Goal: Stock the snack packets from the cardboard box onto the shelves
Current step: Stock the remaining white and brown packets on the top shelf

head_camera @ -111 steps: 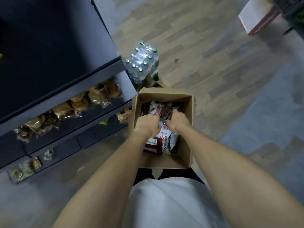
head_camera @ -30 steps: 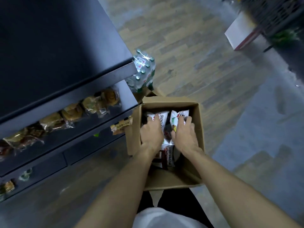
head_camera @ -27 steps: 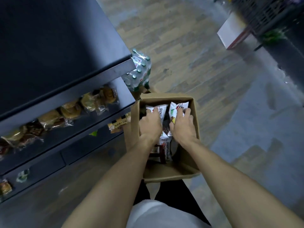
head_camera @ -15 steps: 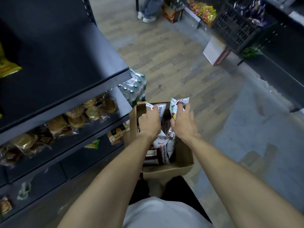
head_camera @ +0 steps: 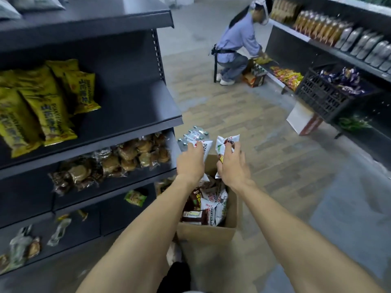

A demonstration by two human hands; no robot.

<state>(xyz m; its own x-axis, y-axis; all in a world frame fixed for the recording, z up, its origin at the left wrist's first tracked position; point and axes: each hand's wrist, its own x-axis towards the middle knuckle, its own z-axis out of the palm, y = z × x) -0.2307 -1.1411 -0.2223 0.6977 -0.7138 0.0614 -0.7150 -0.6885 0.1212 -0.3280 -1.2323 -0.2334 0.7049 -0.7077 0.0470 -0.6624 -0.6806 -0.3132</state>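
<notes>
The left hand (head_camera: 190, 163) grips a white snack packet (head_camera: 206, 148) with red and dark lettering, fingers curled over its upper part so the packet's top edge shows beyond the fingertips. Just to its right, the right hand (head_camera: 231, 166) pinches a second white packet (head_camera: 225, 142) — this one with a green mark on its face — and its top also sticks out past the fingers. Both packets are held up above the open cardboard box (head_camera: 208, 231), which stands on the floor between the forearms and holds more packets (head_camera: 206, 205), white ones and dark brown ones, piled loosely.

To the left stands a dark metal shelving unit (head_camera: 135, 106). Its upper-middle shelf carries yellow bags (head_camera: 46, 102) on the left part only; the shelf below holds clear-wrapped brown pastries (head_camera: 118, 160). Lower shelves hold a few scattered wrapped items, including a green packet (head_camera: 135, 197). A shrink-wrapped pack of water bottles (head_camera: 193, 134) sits on the floor just beyond the box.

Far up the aisle a person in a blue top (head_camera: 237, 45) crouches at the right-hand shelves — near a black plastic crate (head_camera: 323, 96).
</notes>
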